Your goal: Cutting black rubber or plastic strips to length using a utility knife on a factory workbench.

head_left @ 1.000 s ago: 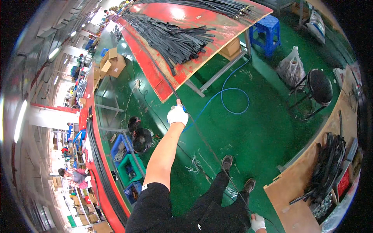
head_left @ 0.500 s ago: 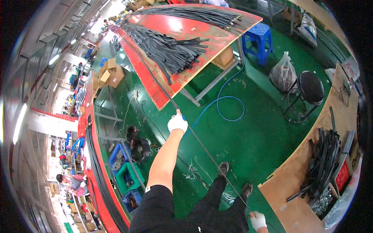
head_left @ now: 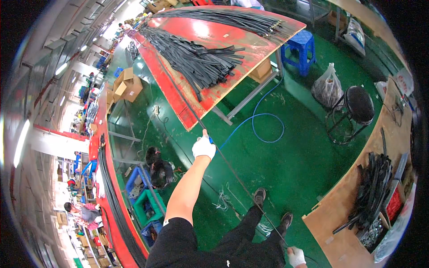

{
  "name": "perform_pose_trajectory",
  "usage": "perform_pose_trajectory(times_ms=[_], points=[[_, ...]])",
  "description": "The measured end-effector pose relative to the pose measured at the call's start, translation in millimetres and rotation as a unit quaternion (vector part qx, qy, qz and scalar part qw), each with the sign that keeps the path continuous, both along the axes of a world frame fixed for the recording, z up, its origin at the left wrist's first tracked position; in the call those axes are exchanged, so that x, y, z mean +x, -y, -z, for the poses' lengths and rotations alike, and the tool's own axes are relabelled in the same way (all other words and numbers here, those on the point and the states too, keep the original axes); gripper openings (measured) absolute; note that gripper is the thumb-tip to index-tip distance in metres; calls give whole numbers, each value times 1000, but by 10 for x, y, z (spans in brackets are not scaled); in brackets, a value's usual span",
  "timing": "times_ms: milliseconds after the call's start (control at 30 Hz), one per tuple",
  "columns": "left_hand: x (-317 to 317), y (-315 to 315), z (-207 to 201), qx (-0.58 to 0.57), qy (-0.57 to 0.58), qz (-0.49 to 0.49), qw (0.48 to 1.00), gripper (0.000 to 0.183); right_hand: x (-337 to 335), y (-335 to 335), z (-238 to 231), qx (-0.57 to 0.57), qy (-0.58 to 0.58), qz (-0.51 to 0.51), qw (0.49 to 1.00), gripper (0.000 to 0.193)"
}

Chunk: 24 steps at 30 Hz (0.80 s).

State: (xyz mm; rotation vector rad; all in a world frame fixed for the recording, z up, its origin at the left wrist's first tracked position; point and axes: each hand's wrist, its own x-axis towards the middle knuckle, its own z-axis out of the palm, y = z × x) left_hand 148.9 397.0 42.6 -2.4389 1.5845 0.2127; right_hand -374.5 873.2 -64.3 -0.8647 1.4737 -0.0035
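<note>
My left hand [head_left: 204, 146], in a white fingerless-looking glove, is closed at the near corner of the red table, with the thumb stretched along a long black sleeve [head_left: 185, 100]. A small blue piece [head_left: 211, 140] shows beside that glove, where a blue hose [head_left: 254, 117] runs up to it; its kind is mostly hidden. From this hand a thinner dark cable [head_left: 241, 182] slants down across my legs to my right hand [head_left: 296, 257]. The white-gloved right hand is closed around the cable at the lower right.
On the red table [head_left: 187, 118] lie bundles of black sleeves [head_left: 196, 60]. A blue stool [head_left: 301, 51], a plastic bag [head_left: 326, 87] and a black round stool [head_left: 359, 105] stand at right. A wooden bench [head_left: 328, 234] holds black strips [head_left: 372, 185]. Coloured bins [head_left: 146, 206] sit at left.
The whole view has shifted slightly, with table and stools a little to the right and lower. Both hands keep their hold; the cable stays stretched between them.
</note>
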Motion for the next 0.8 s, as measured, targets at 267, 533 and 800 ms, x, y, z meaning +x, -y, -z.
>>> perform_pose_trajectory(times_ms=[267, 533, 800], points=[[144, 104, -31, -35, -14, -45, 998, 86, 947, 1116, -236, -145, 12, 14, 989, 42], [25, -20, -11, -23, -49, -6, 999, 87, 265, 178, -334, -87, -24, 44, 995, 36], [203, 155, -191, -28, -17, -43, 999, 82, 1368, 1811, -649, -176, 36, -37, 983, 44]])
